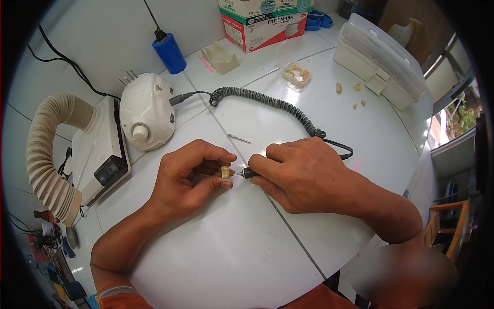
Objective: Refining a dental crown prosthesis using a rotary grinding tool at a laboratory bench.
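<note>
My left hand [181, 180] pinches a small yellowish dental crown piece [225, 172] between thumb and fingertips, over the white tiled table [221, 247]. In my right hand [311, 175] is a rotary handpiece [249, 173], gripped like a pen; only its dark front end shows. Its thin metal bur points left and meets, or nearly meets, the crown piece. A coiled grey cord [267, 100] links the handpiece to the white motor control box [146, 113] with a round knob. Beyond my hands a loose metal bur [239, 138] lies on the table.
At left stands a white boxy unit [110, 170] with a ribbed beige hose [43, 154]. Farther back are a blue cylinder [170, 54], a beige holder [220, 57] and stacked mask boxes [265, 31]. A small tub of tooth-like pieces [297, 76] and a lidded plastic case [381, 62] stand far right.
</note>
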Demonstrator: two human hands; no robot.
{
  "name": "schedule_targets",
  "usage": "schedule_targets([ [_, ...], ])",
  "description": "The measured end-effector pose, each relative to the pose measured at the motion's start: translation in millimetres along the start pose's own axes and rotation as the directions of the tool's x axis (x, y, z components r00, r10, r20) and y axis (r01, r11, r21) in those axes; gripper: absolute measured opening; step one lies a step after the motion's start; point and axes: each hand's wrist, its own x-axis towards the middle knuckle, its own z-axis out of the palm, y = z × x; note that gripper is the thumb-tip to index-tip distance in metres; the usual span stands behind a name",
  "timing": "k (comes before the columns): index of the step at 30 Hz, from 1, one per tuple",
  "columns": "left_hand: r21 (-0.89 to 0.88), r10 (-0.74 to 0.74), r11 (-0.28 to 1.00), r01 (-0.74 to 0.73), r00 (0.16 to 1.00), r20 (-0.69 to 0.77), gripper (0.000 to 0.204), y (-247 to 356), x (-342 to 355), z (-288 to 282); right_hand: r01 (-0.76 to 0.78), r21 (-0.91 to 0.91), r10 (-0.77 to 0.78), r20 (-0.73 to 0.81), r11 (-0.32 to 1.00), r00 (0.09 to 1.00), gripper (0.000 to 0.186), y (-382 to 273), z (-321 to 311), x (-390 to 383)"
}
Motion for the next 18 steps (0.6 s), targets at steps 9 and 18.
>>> schedule_targets([
  [9,-0.001,0.001,1.000,-0.001,1.000,0.001,0.035,1.0,-0.3,0.4,-0.070,0.003,0.070,0.010,0.998,0.997,0.021,-3.2,-1.5,-1.0],
  [18,-0.005,-0.008,1.000,0.008,1.000,0.011,0.034,0.6,-0.1,-0.3,-0.108,0.018,0.106,0.087,0.994,0.991,0.022,-4.9,-6.9,1.2],
])
